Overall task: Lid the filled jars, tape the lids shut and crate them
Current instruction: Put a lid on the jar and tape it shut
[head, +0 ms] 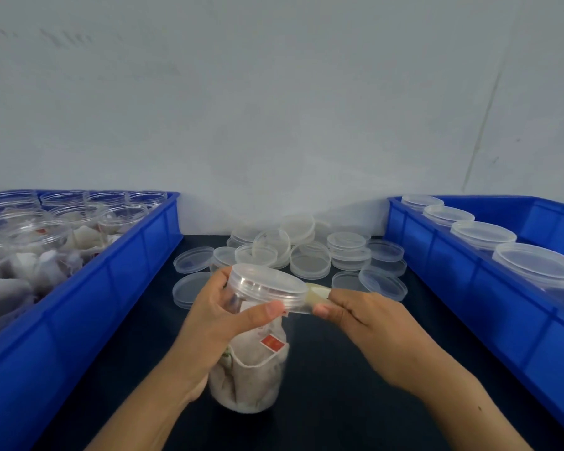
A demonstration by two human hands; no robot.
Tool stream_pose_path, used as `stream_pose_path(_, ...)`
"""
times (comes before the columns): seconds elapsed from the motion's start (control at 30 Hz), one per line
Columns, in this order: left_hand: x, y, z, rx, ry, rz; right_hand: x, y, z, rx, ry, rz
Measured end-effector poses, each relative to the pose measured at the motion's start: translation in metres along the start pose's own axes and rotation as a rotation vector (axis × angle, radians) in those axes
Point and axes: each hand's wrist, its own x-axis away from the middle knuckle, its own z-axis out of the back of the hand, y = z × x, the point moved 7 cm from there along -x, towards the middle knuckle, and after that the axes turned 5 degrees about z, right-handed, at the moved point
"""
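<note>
Head view, looking down at a dark desk [323, 369] set against a pale wall. My left hand [219, 317] wraps the neck of a clear plastic jar [251, 369] stuffed with pale cloth pouches, one bearing a red label; its thumb presses a strip of clear tape [306, 302] against the rim of the translucent lid [267, 281] already seated on top. My right hand [365, 317] pinches the free end of that tape, drawn taut to the jar's right. So both grips are clenched: left on the jar, right on the tape.

Behind the jar lies a loose heap of spare lids [306, 252]. To the left, a blue crate [118, 265] holds filled jars with no lids on. To the right, a second blue crate [469, 271] holds a row of lidded jars.

I judge this to be the taping step. To do it well, I would keep the tape taut and level across the seam where lid meets jar, turn the jar with the left hand, and smooth the tape down as it wraps, avoiding creases.
</note>
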Motion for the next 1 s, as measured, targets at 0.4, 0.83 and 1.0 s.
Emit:
stream_pose_path(0.4,0.005,-0.005,-0.009,0.075,-0.085,0.078,-0.001,0.001,-0.002,0.057,0.043,0.001)
stream_pose_path(0.83,0.005,-0.006,-0.008,0.106,0.028,-0.080,0.000,0.000,-0.012,-0.019,0.138,-0.118)
stream_pose_path(1.0,0.018,0.003,-0.010,-0.196,0.318,-0.193,0.000,-0.008,-0.017,0.008,0.172,-0.116)
